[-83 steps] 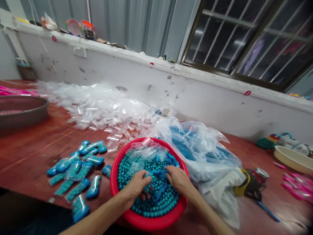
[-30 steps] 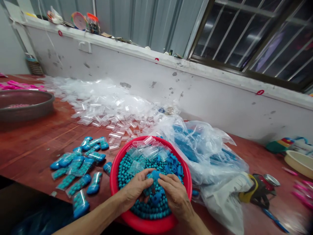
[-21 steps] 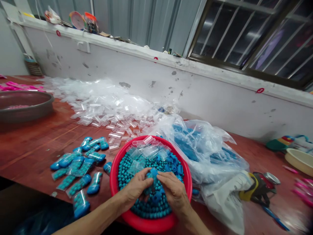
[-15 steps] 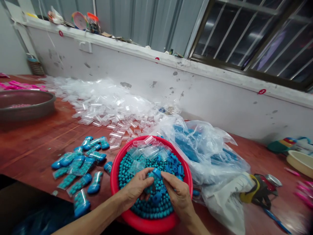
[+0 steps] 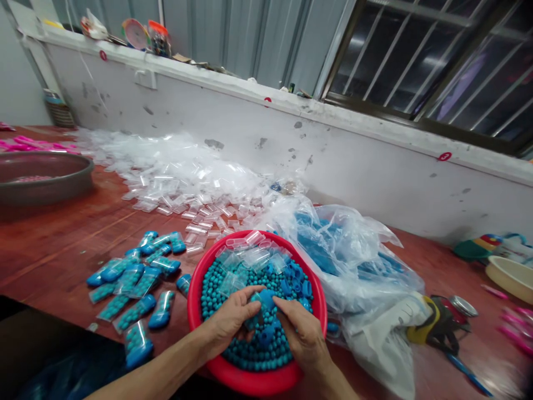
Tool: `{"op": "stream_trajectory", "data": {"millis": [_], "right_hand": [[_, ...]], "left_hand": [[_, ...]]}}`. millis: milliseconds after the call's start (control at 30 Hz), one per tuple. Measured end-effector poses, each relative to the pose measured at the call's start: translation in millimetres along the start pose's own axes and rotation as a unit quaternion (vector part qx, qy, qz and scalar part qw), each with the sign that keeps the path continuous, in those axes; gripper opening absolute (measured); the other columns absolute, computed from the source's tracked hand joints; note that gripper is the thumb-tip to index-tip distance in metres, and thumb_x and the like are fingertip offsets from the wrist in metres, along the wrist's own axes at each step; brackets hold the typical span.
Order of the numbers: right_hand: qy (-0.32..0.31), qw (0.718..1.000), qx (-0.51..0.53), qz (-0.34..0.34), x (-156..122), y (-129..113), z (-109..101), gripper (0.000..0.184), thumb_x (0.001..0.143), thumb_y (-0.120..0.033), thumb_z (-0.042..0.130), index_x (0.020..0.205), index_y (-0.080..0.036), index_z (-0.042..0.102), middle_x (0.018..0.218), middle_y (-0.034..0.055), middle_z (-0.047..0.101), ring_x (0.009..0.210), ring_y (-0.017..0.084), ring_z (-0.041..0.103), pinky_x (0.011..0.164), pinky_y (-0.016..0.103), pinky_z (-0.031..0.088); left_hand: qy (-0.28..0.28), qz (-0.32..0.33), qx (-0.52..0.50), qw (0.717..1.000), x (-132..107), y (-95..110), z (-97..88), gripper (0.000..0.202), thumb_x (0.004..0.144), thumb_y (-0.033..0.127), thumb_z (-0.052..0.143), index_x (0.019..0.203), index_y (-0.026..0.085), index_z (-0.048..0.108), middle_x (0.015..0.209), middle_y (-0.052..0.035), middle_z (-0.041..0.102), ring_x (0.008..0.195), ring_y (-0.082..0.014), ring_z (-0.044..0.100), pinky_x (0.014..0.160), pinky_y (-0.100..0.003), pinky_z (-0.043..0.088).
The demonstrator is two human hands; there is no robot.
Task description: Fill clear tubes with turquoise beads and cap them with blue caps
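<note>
A red basin (image 5: pixel 195 319) at the table's near edge is full of small teal beads (image 5: pixel 212 291), with blue caps (image 5: pixel 295 286) and empty clear bags (image 5: pixel 254 256) on its far side. Both my hands are inside it, close together. My left hand (image 5: pixel 231 319) is curled around a small clear bag with beads and a blue piece (image 5: pixel 263 300) at its fingertips. My right hand (image 5: pixel 302 333) pinches the same blue piece from the right.
Filled bead packets (image 5: pixel 133 283) lie left of the basin. A heap of empty clear bags (image 5: pixel 175 178) spreads behind. A large plastic bag of blue parts (image 5: pixel 345 255) sits to the right. A grey basin (image 5: pixel 41 178) stands far left, a cream bowl (image 5: pixel 510 275) far right.
My right hand came left across the beads to meet my left hand over the blue piece. Since then both hands have only shifted slightly around it.
</note>
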State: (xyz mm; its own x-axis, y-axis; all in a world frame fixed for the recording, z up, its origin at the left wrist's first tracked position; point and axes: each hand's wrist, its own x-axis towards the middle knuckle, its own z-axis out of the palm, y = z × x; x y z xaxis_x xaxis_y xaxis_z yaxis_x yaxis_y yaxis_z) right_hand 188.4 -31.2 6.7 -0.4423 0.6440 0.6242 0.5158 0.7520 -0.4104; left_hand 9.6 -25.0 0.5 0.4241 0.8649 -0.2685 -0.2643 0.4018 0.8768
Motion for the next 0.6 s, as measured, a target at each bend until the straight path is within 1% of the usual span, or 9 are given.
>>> {"op": "stream_trajectory", "data": {"millis": [67, 167, 333, 500, 600], "right_hand": [[0.03, 0.999, -0.003, 0.043, 1.6, 0.1, -0.3, 0.033, 0.083, -0.012, 0.045, 0.114, -0.023, 0.054, 0.091, 0.0048, 0.067, 0.081, 0.017, 0.062, 0.071, 0.029, 0.052], [0.035, 0.997, 0.001, 0.067, 4.5, 0.2, 0.7, 0.031, 0.084, -0.014, 0.045, 0.112, -0.023, 0.055, 0.093, 0.005, 0.066, 0.083, 0.018, 0.062, 0.072, 0.029, 0.052], [0.008, 0.999, 0.008, 0.037, 4.3, -1.3, 3.7, 0.032, 0.084, -0.013, 0.045, 0.113, -0.025, 0.054, 0.091, 0.0034, 0.067, 0.079, 0.017, 0.062, 0.069, 0.028, 0.051], [-0.022, 1.0, 0.007, -0.012, 1.0, -1.2, 2.4, 0.042, 0.083, -0.007, 0.043, 0.122, -0.026, 0.045, 0.097, 0.0043, 0.065, 0.084, 0.017, 0.06, 0.07, 0.029, 0.049], [-0.024, 0.999, 0.014, -0.015, 0.1, -0.3, 1.7, 0.041, 0.083, -0.008, 0.043, 0.121, -0.025, 0.046, 0.095, 0.0045, 0.065, 0.082, 0.016, 0.06, 0.069, 0.029, 0.05]], "left_hand": [[0.002, 0.005, 0.015, 1.0, 0.7, 0.0, 0.1, 0.068, 0.065, 0.051, 0.06, 0.118, 0.015, 0.038, 0.06, 0.0031, 0.056, 0.033, -0.0042, 0.044, 0.029, -0.014, 0.021], [0.001, 0.018, 0.038, 0.999, 0.9, 0.4, 1.3, 0.062, 0.067, 0.049, 0.058, 0.115, 0.015, 0.041, 0.061, 0.0032, 0.055, 0.033, -0.0037, 0.044, 0.029, -0.014, 0.022], [0.004, 0.023, 0.059, 0.998, -1.9, 3.2, 4.6, 0.061, 0.067, 0.046, 0.058, 0.116, 0.014, 0.041, 0.056, 0.0063, 0.05, 0.031, -0.0033, 0.039, 0.029, -0.014, 0.023], [0.014, -0.002, 0.047, 0.999, -2.8, 3.0, 2.2, 0.064, 0.068, 0.046, 0.057, 0.12, 0.016, 0.036, 0.058, 0.0049, 0.053, 0.032, -0.0041, 0.041, 0.029, -0.014, 0.02], [0.013, 0.001, 0.04, 0.999, -1.6, 1.2, 0.7, 0.063, 0.066, 0.047, 0.059, 0.117, 0.016, 0.039, 0.058, 0.0055, 0.052, 0.032, -0.0032, 0.039, 0.029, -0.014, 0.021]]}}
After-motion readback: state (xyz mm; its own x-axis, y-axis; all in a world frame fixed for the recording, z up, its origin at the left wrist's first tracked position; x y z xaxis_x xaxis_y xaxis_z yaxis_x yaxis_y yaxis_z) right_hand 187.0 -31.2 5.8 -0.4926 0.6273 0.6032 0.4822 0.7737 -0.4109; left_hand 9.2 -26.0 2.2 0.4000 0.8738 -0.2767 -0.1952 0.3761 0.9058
